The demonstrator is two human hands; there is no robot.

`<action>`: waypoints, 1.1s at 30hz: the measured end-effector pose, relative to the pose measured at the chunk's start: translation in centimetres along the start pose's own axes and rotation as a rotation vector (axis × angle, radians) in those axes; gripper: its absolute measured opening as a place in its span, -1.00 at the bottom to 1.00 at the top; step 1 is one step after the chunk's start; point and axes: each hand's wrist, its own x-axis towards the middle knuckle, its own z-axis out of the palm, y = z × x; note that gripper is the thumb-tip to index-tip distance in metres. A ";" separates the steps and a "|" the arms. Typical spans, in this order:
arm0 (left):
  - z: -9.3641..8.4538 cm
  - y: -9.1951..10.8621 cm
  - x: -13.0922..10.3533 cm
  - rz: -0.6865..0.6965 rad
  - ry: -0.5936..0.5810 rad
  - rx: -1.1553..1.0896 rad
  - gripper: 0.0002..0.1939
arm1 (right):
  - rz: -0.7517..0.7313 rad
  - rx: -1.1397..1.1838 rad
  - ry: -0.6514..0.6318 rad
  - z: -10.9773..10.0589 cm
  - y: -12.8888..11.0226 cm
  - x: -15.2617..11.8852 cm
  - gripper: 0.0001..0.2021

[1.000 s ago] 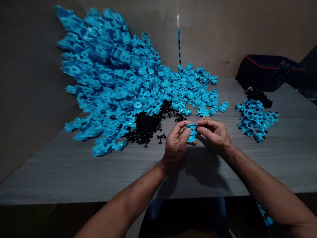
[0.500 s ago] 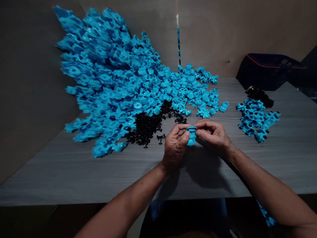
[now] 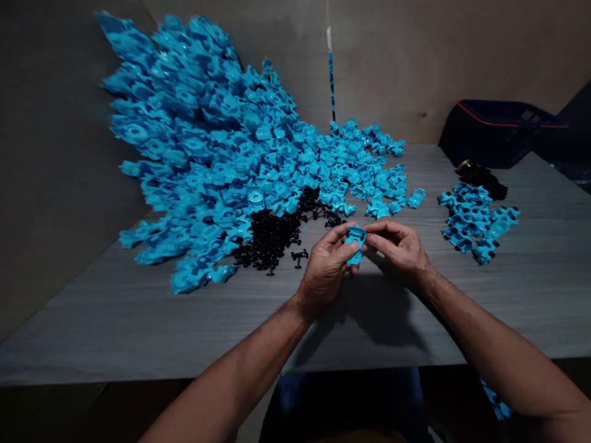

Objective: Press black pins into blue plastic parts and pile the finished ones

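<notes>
A small blue plastic car body is held above the table, its hollow side facing up toward the camera. My left hand is closed around its left side, thumb across it. The fingers of my right hand pinch at its upper right edge; whether a small part is between them is too small to tell. Just left of my hands lie black axles with wheels in a heap. Behind them a large pile of blue car bodies rises against the wall.
At the right sits a small group of blue cars with black wheels, beside a dark object. A dark bin with a red rim stands at the back right. One loose blue body lies right of the pile.
The blue car body has been tilted in my hands, so that more of its hollow side shows. My left hand has turned slightly with it, and my right fingers remain at its edge.
</notes>
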 end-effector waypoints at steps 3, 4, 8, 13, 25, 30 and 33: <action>-0.5 0.7 0.6 0.054 0.130 0.018 -0.56 | -0.081 -0.120 0.039 -0.1 0.3 0.0 -0.85; -0.8 1.2 0.9 0.090 0.192 0.003 -0.58 | -0.109 -0.164 0.052 -0.1 0.5 0.0 -0.86; -2.7 3.9 1.7 0.305 0.459 -0.089 -0.61 | -0.226 -0.357 0.045 0.0 2.3 -0.1 -0.86; -4.1 5.4 1.6 0.385 0.497 -0.149 -0.71 | -0.274 -0.602 -0.075 0.8 3.5 0.7 -0.76; -2.0 3.1 1.6 0.211 0.290 -0.049 -0.53 | -0.150 -0.951 -0.132 0.8 4.2 2.2 -0.88; -1.7 1.9 1.3 0.082 0.122 0.075 -0.60 | -0.092 -0.666 0.049 -1.1 4.4 1.4 -0.90; -1.5 1.1 1.2 -0.020 -0.016 0.132 -0.68 | 0.011 -0.440 0.117 -1.6 4.2 1.2 -0.88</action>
